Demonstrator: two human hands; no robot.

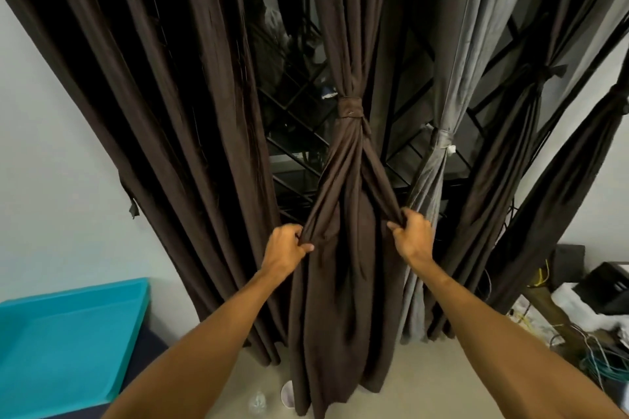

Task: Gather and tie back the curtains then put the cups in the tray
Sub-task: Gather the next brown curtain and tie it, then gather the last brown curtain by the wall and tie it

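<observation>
Closed grip of left hand [286, 248] and right hand [413, 235] on two folds of the brown curtain [343, 299], below its knotted tie [350, 108]. At lower left, teal tray [68, 333], cut off by the frame edge. On the floor [425, 378] by the hem, pale cup [287, 393], half hidden by cloth; beside it a clear object [257, 403], too blurred to name.

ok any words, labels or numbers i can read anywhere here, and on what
None: no word, number or brand can be read in this view.
The brown curtain, the grey curtain and the blue tray are plain.
The white scrap on the grey curtain's tie is too small to tell.
</observation>
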